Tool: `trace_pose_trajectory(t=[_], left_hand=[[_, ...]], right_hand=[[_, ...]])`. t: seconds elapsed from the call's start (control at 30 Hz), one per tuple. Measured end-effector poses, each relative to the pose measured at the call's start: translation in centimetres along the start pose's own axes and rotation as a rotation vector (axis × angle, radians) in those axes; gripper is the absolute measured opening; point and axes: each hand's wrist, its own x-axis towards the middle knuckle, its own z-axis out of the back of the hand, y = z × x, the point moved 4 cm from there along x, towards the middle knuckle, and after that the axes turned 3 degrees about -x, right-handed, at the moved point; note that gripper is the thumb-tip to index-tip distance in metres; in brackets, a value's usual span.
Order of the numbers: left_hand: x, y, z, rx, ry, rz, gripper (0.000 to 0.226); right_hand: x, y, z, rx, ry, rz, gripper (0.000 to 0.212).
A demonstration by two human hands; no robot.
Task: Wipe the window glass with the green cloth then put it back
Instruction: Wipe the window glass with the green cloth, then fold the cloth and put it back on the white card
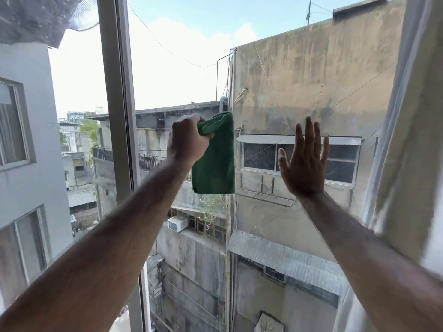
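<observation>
My left hand [188,140] is raised in front of the window glass [299,75] and grips the top corner of a folded green cloth [215,161]. The cloth hangs down flat from the fist, near the middle of the pane. To the right of the cloth my right hand [304,161] is open, fingers spread and pointing up, its palm toward the glass. Whether the palm or the cloth touches the glass I cannot tell.
A grey vertical window frame [118,104] stands left of my left arm. A white curtain [405,140] hangs along the right edge, close to my right forearm. Concrete buildings and sky show through the glass.
</observation>
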Motion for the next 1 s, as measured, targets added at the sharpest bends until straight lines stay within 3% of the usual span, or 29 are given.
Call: trace_pose_trajectory(t=[0.1, 0.2, 0.3, 0.4, 0.47, 0.63, 0.77, 1.0], left_hand=[[-0.3, 0.4, 1.0, -0.220, 0.075, 0.081, 0.037], [-1.2, -0.2, 2.1, -0.400, 0.162, 0.140, 0.027], [-2.0, -0.6, 3.5, -0.564, 0.195, 0.212, 0.022], [-3.2, -0.1, 5.0, -0.691, 0.217, 0.298, 0.023], [-4.4, 1.0, 5.6, -0.736, 0.220, 0.363, 0.025], [-10.8, 5.9, 4.4, -0.877, 0.332, 0.622, 0.031], [-18.3, 10.1, 2.7, -0.962, 0.451, 0.779, 0.017], [-35.3, 17.4, -2.2, -0.905, 0.629, 1.015, 0.009]], right_hand=[[-0.3, 3.7, 2.1, 0.291, 0.081, 0.081, 0.073], [-1.7, 7.9, 3.0, 0.558, 0.359, 0.157, 0.074], [-2.9, 9.4, 2.7, 0.864, 0.667, -0.210, 0.054], [-4.7, 9.3, 2.8, 1.143, 0.745, -0.432, 0.020], [-6.5, 9.1, 3.4, 1.241, 0.786, -0.506, 0.015], [-13.2, 8.9, 4.0, 1.276, 0.880, -0.662, 0.016], [-19.9, 7.9, 3.2, 1.278, 0.935, -0.835, 0.026], [-36.9, 6.4, 1.7, 1.174, 1.264, -1.053, 0.033]])
